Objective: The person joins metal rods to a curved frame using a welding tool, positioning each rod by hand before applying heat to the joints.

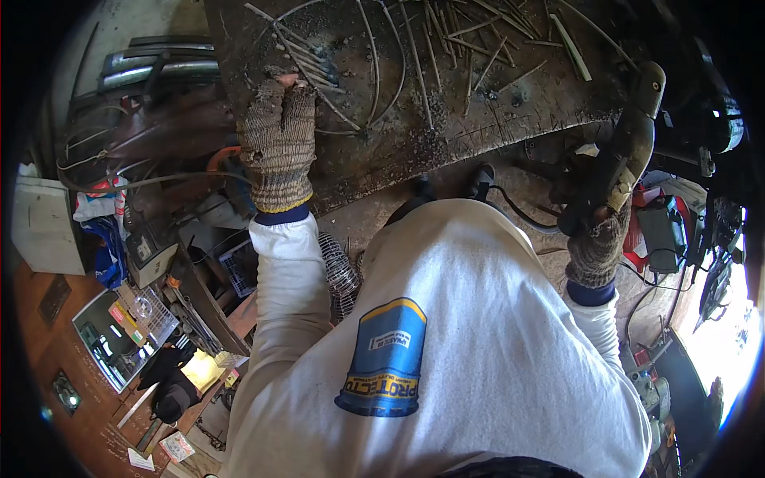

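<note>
My left hand (279,147), in a worn brown knitted glove with a bare fingertip showing, reaches over the near left edge of the dark metal workbench (510,119). Its fingers look drawn together beside a metal rod frame (335,107) made of a long bar with several short rods across it; what they hold, if anything, is hidden. My right hand (598,247), gloved alike, is wrapped round a worn dark welding electrode holder (629,143) at the right. A thin electrode (599,30) runs from the holder's head up and left over the bench.
Loose thin rods (478,40) lie scattered across the bench, with a curved rod (402,72) nearer the frame. A cable (522,211) loops below the holder. Metal bars (159,68) lie at the far left; a red and grey machine (663,227) stands at right.
</note>
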Available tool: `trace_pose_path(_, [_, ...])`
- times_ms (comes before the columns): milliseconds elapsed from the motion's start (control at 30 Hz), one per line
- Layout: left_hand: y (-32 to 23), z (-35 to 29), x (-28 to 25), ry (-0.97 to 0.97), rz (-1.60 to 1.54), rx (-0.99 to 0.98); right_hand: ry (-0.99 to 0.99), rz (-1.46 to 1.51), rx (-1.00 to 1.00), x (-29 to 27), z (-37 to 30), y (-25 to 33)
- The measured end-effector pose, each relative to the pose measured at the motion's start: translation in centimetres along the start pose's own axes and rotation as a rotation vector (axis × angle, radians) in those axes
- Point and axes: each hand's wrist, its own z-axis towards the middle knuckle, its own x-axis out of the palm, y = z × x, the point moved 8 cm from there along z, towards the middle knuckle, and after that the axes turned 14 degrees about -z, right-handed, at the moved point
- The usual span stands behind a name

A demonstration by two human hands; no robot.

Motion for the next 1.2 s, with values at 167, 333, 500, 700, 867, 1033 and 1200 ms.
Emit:
trace_pose_path(167, [-2.5,0.7,0.4,0.065,0.228,0.080,0.017,-0.016,-0.015,-0.5,0.0,-0.1])
trace_pose_path(333, [-0.7,-0.1,0.6,0.074,0.064,0.066,0.013,-0.010,-0.023,-0.5,-0.1,-0.2])
trace_pose_path(500, [1.3,-0.4,0.5,0.011,-0.312,-0.144,0.000,0.017,-0.003,-0.2,0.0,0.2])
trace_pose_path(700, [-1.2,0.1,0.4,0.018,0.112,0.056,-0.010,0.032,0.035,-0.1,-0.1,0.0])
trace_pose_path(867, [0.0,0.0,0.4,0.054,0.032,-0.103,-0.013,-0.042,0.020,0.1,0.0,0.3])
trace_pose_path(1033, [-0.9,-0.1,0.8,0.062,-0.009,-0.030,-0.040,-0.068,0.024,-0.7,-0.4,-0.4])
trace_pose_path(1200, [-0.3,-0.6,0.6,0.120,0.276,0.161,0.018,0.011,0.036,-0.3,-0.4,-0.3])
